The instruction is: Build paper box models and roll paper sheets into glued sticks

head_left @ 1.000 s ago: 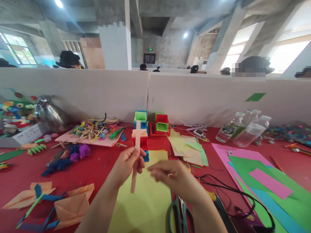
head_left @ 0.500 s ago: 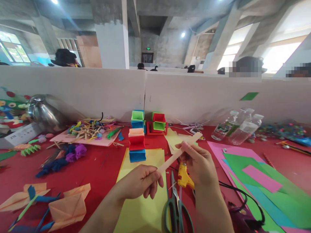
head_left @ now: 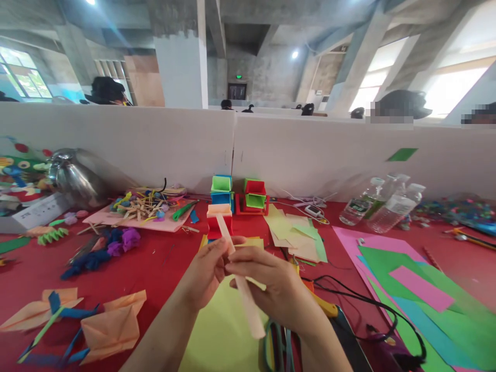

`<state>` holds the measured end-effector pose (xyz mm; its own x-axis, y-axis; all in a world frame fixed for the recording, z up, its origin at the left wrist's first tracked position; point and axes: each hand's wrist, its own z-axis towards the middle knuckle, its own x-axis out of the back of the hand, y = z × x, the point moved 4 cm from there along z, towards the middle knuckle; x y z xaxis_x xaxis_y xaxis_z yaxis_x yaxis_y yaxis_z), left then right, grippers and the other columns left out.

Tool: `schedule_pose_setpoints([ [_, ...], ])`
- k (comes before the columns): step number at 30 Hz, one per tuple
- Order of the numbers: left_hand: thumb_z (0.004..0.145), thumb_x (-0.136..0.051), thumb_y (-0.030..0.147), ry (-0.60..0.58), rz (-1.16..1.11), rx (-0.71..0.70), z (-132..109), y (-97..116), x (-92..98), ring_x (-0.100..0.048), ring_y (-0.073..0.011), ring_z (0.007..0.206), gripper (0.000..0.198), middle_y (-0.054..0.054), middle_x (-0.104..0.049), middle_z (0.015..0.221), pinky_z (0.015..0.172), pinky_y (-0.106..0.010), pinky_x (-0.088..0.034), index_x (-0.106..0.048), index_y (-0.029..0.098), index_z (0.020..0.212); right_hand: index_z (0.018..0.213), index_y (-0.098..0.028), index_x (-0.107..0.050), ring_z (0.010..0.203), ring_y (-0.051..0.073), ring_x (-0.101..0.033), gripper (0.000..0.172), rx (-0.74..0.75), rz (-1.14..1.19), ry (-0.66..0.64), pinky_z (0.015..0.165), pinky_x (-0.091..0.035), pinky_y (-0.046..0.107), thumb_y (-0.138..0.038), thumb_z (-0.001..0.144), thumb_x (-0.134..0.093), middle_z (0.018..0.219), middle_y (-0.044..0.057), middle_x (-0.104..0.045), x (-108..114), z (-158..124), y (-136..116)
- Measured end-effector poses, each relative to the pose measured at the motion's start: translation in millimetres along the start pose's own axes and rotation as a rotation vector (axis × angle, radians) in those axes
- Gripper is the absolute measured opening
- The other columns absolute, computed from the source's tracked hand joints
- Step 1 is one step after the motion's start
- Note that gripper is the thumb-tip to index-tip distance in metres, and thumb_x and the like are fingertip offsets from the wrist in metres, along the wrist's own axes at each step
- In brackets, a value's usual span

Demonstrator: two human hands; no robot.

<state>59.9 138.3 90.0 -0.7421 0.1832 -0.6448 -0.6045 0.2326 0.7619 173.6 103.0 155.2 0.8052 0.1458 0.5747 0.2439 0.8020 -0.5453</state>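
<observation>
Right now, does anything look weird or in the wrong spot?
Yes: a green, paper-like piece sits slanted on the white partition, above the bottles. It looks odd because the other green sheets lie on the red table.

1 long, narrow, pale peach strip slants, pinched in the left hand, its near end rightward.

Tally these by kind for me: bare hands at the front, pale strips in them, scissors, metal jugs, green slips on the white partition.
Hands: 2 (left hand, right hand)
Pale strip: 1
Scissors, partly hidden: 1 pair
Metal jug: 1
Green slip: 1
Total: 6
</observation>
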Motion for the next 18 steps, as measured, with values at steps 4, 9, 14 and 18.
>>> schedule_pose_setpoints([
  [4, 0.085, -0.045, 0.015, 0.329, -0.240, -0.031, 4.3, 11.7, 20.9, -0.062, -0.0102, 0.053, 0.016, -0.001, -0.064, 0.062, 0.054, -0.021, -0.052, -0.059, 0.012, 0.078, 0.086, -0.017, -0.067, 0.092, 0.014, -0.057, 0.025, 0.047, -0.121, -0.198, 0.079, -0.047, 0.025, -0.007, 0.083, -0.045, 0.098, 0.008, -0.063, -26.8, 1.6, -2.7],
  [9, 0.093, -0.029, 0.014, 0.263, -0.446, -0.097, 9.0, 32.4, 38.2, -0.052, -0.0032, 0.040, 0.032, 0.004, -0.052, 0.051, 0.045, -0.014, -0.049, -0.056, 0.011, 0.075, 0.083, -0.017, -0.066, 0.086, 0.012, -0.058, 0.023, 0.116, -0.147, -0.358, 0.074, -0.046, 0.021, -0.005, 0.081, -0.046, 0.091, 0.005, -0.065, -41.8, 0.2, -7.4],
  [14, 0.096, -0.022, 0.018, 0.304, -0.557, -0.174, 11.5, 43.5, 54.4, -0.048, 0.0002, 0.036, 0.041, 0.005, -0.050, 0.049, 0.042, -0.008, -0.045, -0.054, 0.011, 0.071, 0.084, -0.016, -0.065, 0.085, 0.012, -0.057, 0.019, 0.130, -0.184, -0.432, 0.070, -0.044, 0.021, -0.010, 0.084, -0.047, 0.092, 0.003, -0.065, -50.1, -2.6, -12.5],
  [18, 0.095, -0.025, 0.013, 0.370, -0.552, -0.223, 12.4, 44.0, 59.4, -0.056, -0.0009, 0.042, 0.038, 0.003, -0.060, 0.055, 0.049, -0.009, -0.050, -0.056, 0.011, 0.075, 0.082, -0.016, -0.066, 0.083, 0.011, -0.057, 0.019, 0.133, -0.146, -0.410, 0.068, -0.045, 0.020, -0.010, 0.083, -0.048, 0.091, 0.004, -0.065, -47.0, -1.9, -15.3],
])
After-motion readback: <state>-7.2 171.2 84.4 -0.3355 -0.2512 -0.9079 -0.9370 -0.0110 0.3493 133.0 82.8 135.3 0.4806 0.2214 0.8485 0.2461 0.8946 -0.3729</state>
